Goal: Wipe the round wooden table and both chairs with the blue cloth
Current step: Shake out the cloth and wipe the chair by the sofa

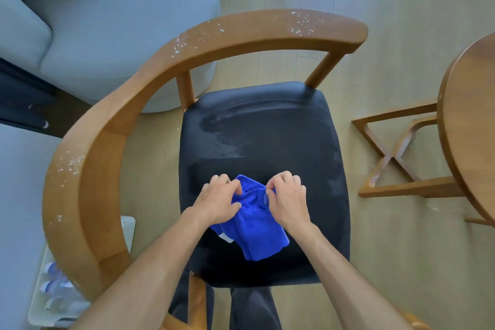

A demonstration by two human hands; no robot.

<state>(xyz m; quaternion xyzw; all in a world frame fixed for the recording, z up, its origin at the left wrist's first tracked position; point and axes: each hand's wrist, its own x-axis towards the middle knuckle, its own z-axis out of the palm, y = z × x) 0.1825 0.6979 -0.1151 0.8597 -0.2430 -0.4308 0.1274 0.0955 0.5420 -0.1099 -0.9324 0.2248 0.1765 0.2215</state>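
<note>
Blue cloth (254, 220) lies bunched on the near half of the black padded seat (267, 142) of a wooden armchair (88, 158). The left hand (218, 202) and right hand (288, 199) both pinch the cloth's far edge, fingers (227, 185) curled into the fabric. White specks dot the chair's curved backrest, and pale smears mark the far part of the seat. To the right, apart from the chair, stands the round wooden desk (468, 126). A grey sofa (120, 13) sits beyond.

Grey sofa (128, 21) upper left; water bottles (55, 286) in tray lower left.
</note>
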